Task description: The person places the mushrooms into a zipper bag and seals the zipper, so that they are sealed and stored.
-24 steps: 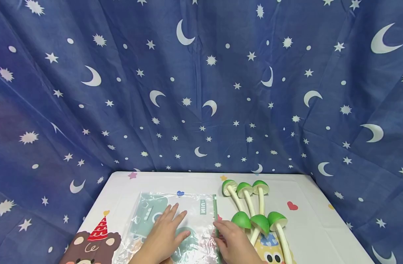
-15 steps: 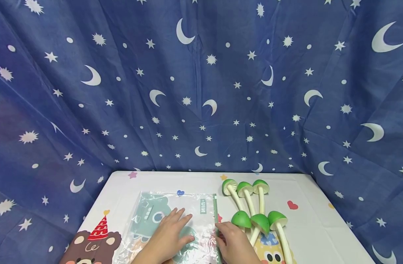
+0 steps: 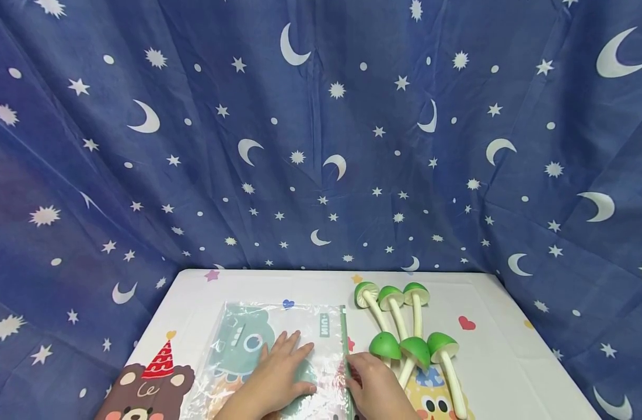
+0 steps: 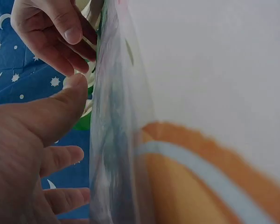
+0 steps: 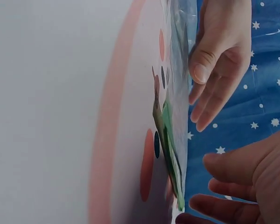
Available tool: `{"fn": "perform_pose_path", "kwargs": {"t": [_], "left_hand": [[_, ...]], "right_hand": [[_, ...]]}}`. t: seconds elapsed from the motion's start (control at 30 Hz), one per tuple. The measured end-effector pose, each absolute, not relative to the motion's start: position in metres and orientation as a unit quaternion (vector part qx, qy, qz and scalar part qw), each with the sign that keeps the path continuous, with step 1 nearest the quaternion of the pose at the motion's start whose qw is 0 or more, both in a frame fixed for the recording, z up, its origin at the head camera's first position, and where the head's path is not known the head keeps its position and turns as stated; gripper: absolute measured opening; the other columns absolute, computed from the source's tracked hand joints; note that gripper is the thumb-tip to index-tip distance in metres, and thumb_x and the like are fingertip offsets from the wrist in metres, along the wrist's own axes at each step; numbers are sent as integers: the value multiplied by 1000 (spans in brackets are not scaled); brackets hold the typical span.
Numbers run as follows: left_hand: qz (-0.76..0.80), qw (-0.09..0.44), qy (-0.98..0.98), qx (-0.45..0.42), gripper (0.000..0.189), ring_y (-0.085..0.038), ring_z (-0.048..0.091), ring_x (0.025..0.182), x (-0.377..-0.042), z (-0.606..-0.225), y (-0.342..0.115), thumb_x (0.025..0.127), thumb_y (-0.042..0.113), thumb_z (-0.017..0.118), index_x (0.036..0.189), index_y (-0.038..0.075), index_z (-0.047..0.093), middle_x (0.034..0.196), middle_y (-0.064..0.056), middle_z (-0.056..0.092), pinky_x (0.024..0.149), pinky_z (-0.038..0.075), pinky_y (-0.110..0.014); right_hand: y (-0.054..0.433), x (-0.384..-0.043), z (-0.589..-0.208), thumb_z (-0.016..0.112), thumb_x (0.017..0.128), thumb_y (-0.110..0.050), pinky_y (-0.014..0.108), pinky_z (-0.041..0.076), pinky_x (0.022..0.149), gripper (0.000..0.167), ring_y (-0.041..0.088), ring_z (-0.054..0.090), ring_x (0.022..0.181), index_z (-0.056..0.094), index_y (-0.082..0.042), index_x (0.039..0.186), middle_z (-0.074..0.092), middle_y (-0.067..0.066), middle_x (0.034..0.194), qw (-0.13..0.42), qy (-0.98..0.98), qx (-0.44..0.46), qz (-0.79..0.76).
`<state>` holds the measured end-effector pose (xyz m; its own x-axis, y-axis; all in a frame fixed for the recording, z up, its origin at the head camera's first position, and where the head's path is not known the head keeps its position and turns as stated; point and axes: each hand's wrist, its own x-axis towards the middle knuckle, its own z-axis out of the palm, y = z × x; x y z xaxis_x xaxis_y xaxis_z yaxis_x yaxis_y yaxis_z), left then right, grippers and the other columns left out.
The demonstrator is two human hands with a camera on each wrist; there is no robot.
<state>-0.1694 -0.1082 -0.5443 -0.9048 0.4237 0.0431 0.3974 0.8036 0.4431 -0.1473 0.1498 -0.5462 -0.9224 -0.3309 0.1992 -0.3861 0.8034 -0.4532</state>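
Zip bag (image 3: 323, 356), transparent, lies at lower centre of the frame; my left hand (image 3: 279, 373) spreads over it, fingers apart, grasping nothing; my right hand (image 3: 376, 382) bends loosely at its green zip strip (image 3: 344, 332), whether gripping I cannot tell; green-capped mushrooms (image 3: 415, 350) lie lower right.

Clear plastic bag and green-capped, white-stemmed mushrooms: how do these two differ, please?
The clear, flat plastic bag lets the white printed table show through; the green-capped, white-stemmed mushrooms are opaque, with rounded caps.
There is one bag, but six mushrooms.
The left hand lies over the bag; no hand holds the mushrooms.
Both lie on the table and show green: the bag on its edge strip, the mushrooms on their caps.
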Motion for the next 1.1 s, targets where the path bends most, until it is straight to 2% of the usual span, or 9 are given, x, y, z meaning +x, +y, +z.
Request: {"fn": "perform_pose_path", "kwargs": {"t": [0.2,0.43,0.57,0.7,0.87,1.1], "left_hand": [[225,41,954,194,90,-61,36,154,-172,-549,-110,79,65,84,154,21,60,168,-27,42,105,25,-96],[230,56,955,179,89,-60,35,155,-174,-548,-113,78,59,88,154,21,60,169,-27,41,107,23,-96],[223,62,957,175,89,-59,34,156,-174,-546,-113,78,55,89,155,21,59,170,-26,40,108,23,-95],[214,59,959,177,87,-58,36,155,-174,-545,-112,78,52,89,154,21,60,168,-26,43,107,25,-94],[214,56,961,168,84,-56,39,154,-174,-544,-110,78,48,90,152,20,62,165,-25,48,108,27,-93],[216,51,962,160,81,-55,42,153,-174,-545,-112,78,44,89,150,17,63,163,-24,51,109,29,-91]], "right_hand": [[152,-152,-546,87,89,-22,35,64,85,47,15,74,100,73,-6,131,77,3,115,8,-946,164,280],[156,-154,-549,84,92,-14,27,62,78,37,11,72,95,75,-8,127,76,-1,111,12,-930,155,332],[157,-153,-549,82,93,-12,27,62,82,32,11,72,98,77,-12,125,76,-5,111,17,-931,145,335],[158,-151,-550,83,92,-13,32,63,87,28,13,72,102,78,-15,120,75,-8,111,30,-936,138,322],[159,-149,-552,84,91,-13,45,61,97,24,21,73,110,80,-14,115,76,-6,117,39,-941,143,305],[157,-151,-556,87,88,-18,54,58,100,31,27,70,115,81,-13,118,74,-3,122,19,-942,143,303]]}}
